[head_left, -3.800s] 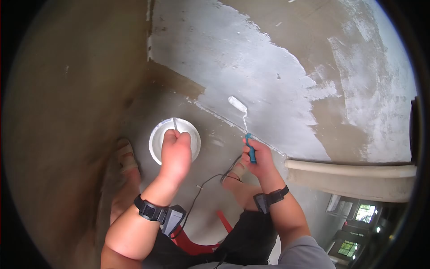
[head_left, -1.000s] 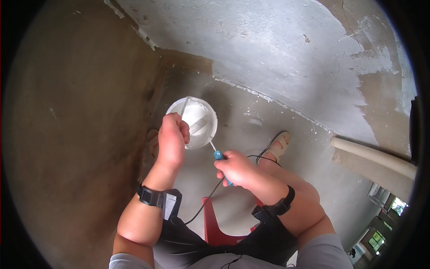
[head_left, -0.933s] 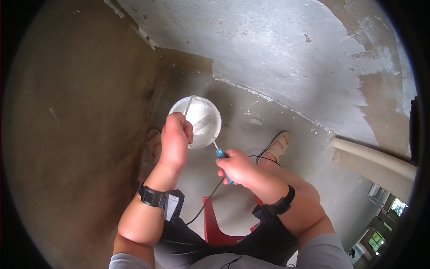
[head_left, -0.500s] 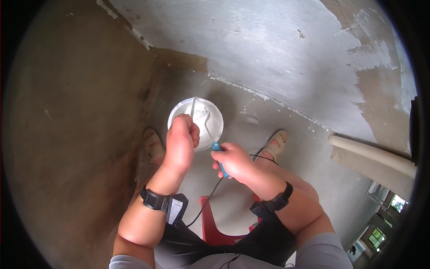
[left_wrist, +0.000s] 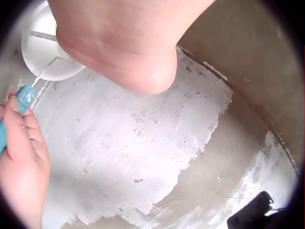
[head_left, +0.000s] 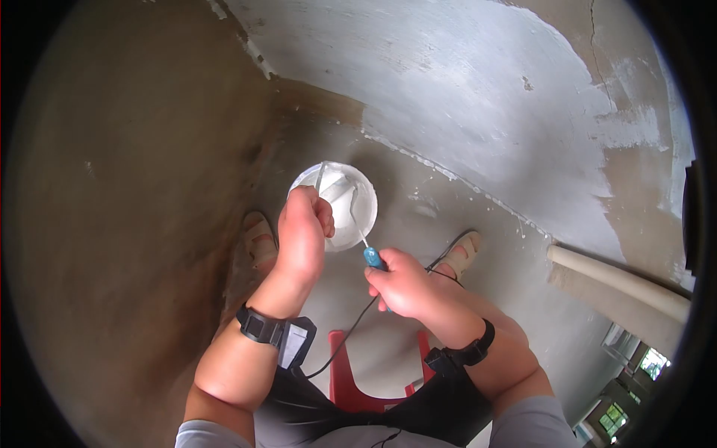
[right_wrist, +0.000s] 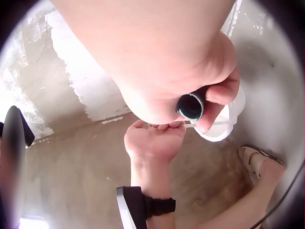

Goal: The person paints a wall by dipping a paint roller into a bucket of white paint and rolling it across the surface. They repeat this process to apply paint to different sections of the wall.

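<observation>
Two hands are occupied at frame centre: the white bucket's wire handle is gripped by the left hand, the blue-handled roller by the right hand.

Unfinished building interior under painting: bare grey concrete floor, rough cement wall partly coated white, round white paint bucket, pale plastic pipe.

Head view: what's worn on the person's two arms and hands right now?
Both hands, left hand and right hand, are bare, no gloves. Each wrist has a black strap carrying a small camera unit; a thin black cable runs between them. Grey short sleeves end above the elbows.
</observation>
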